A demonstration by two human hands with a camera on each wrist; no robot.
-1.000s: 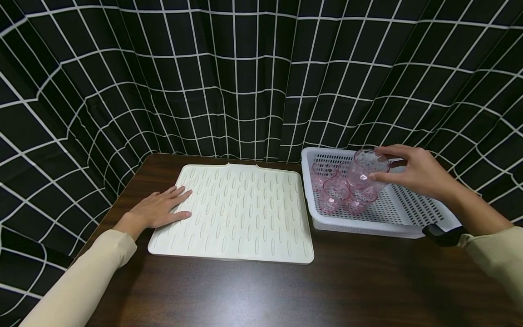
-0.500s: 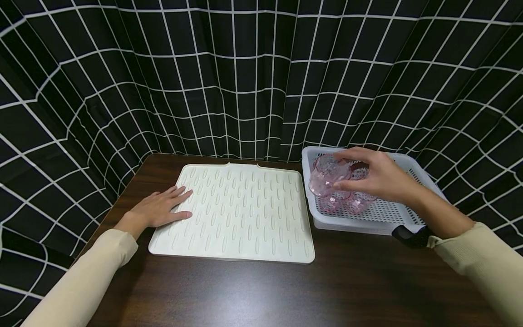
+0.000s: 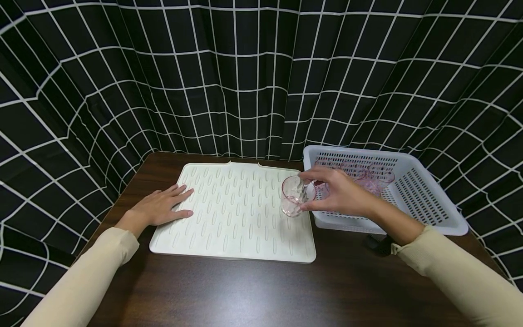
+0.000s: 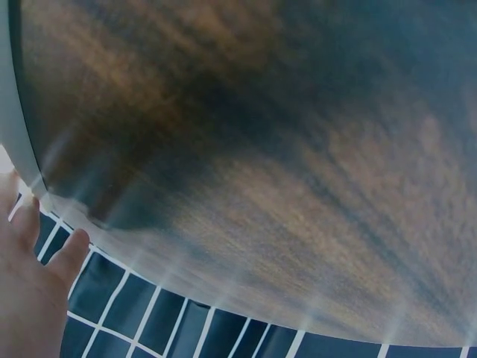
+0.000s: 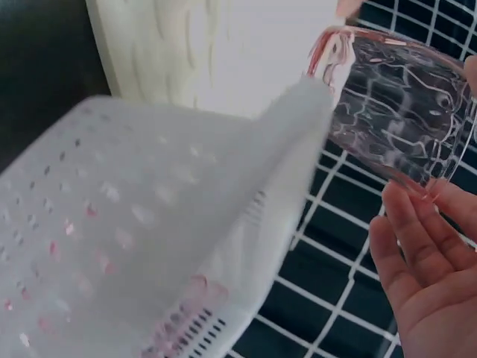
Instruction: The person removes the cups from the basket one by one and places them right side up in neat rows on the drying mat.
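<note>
Along the left edge of the white mat (image 3: 233, 218), we have the left hand (image 3: 161, 209) resting flat, fingers stretched out, gripping nothing. Moving right, we come to the pink-rimmed glass (image 3: 290, 200), poised over the mat's right side, with the right hand (image 3: 339, 193) pinching it between thumb and fingers. We'd call this the carrying step, from the white basket (image 3: 429, 200) to the mat, and the next move seems to call for a steady lowering and a soft release; it looks held just clear of the mat, though we can't be certain. Farther right, the basket holds the other glasses (image 3: 371, 185), clustered toward its left end, partly behind the right hand. And what a shift from half a second ago: that glass, then above the basket, is now past the rim, while the left hand hasn't budged!
</note>
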